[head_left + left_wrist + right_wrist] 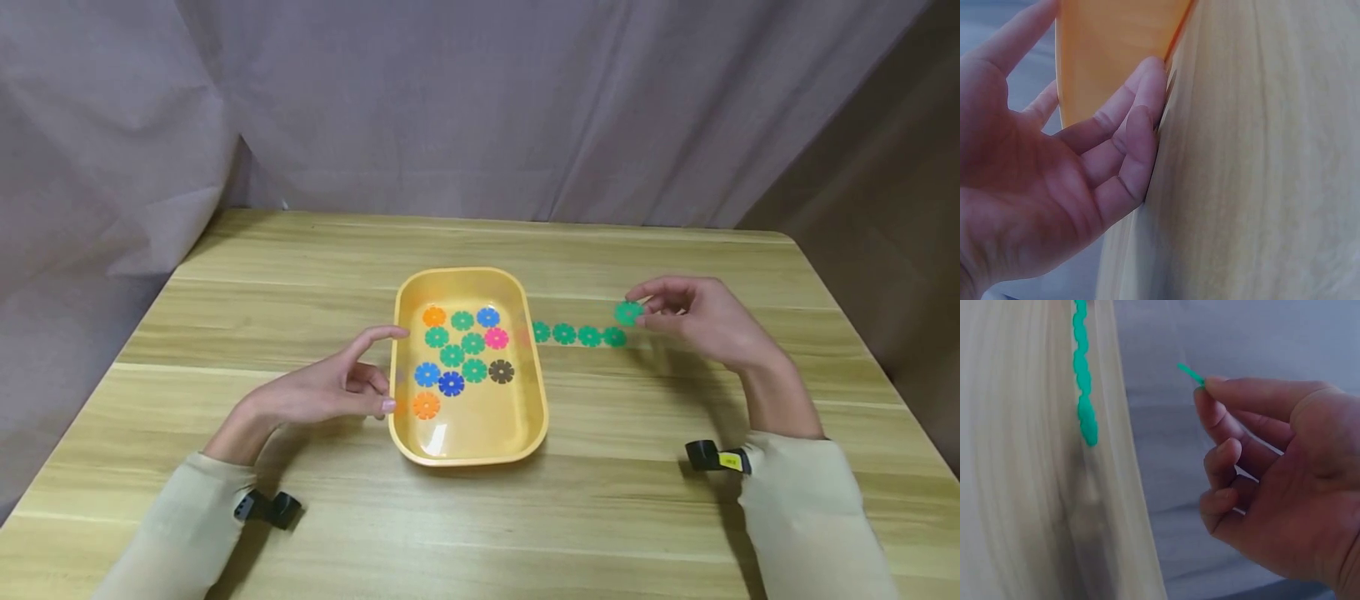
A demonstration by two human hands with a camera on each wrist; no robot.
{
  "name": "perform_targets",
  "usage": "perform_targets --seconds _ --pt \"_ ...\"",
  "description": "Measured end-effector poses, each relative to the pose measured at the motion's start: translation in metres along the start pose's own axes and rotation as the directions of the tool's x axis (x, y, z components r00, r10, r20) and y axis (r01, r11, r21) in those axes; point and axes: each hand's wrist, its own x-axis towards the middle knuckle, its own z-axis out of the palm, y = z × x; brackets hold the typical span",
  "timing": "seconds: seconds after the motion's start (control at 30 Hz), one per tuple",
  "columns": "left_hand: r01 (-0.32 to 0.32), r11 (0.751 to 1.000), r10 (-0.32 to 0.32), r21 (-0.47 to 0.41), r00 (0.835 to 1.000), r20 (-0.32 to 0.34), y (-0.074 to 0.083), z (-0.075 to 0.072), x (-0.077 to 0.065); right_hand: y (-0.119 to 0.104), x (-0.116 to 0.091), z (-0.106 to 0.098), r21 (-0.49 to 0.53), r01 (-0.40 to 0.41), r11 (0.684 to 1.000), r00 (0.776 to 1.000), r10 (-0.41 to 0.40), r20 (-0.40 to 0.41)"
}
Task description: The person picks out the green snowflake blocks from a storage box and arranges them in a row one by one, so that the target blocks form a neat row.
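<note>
A yellow plastic tray (pixel 468 461) stands in the middle of the table, holding several notched snowflake discs in orange, green, blue, pink and brown. My left hand (pixel 330 387) is at its left side, one finger over the rim and the thumb tip by the outer wall; the left wrist view shows curled fingers (pixel 1138 134) against the wall. To the right, my right hand (pixel 701 317) pinches a green snowflake disc (pixel 628 313) between thumb and fingertips, raised above the table. Just below it on the table lies a row of green discs (pixel 589 337).
The row of green discs runs sideways from the tray's right wall, which hides part of its left end. Both wrists carry a black camera mount (pixel 705 456). The wooden table (pixel 622 517) ends at a grey curtain (pixel 420 108) behind.
</note>
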Motion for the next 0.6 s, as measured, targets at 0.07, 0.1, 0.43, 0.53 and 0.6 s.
perform_targets --seconds 0.07,0.1,0.43,0.53,0.6 --pt "-0.001 1.0 0.001 0.001 1.0 0.0 0.0 0.0 0.0 0.004 0.002 0.0 -0.017 -0.016 1.0 1.0 0.016 0.006" --pt "-0.001 1.0 0.001 0.001 1.0 0.0 0.0 0.0 0.0 0.006 0.003 0.0 -0.025 -0.024 0.999 1.0 0.024 0.008" --pt "-0.005 1.0 0.005 0.001 1.0 0.0 -0.002 0.0 0.0 0.024 0.01 -0.001 -0.079 -0.103 0.992 0.992 0.109 0.066" --pt "-0.003 1.0 0.003 0.004 1.0 0.0 -0.002 0.0 0.0 0.029 0.01 -0.002 -0.095 -0.12 0.988 0.988 0.129 0.089" --pt "-0.002 1.0 0.002 0.003 1.0 0.0 -0.001 0.0 0.0 0.032 0.01 -0.003 -0.104 -0.13 0.986 0.985 0.14 0.1"
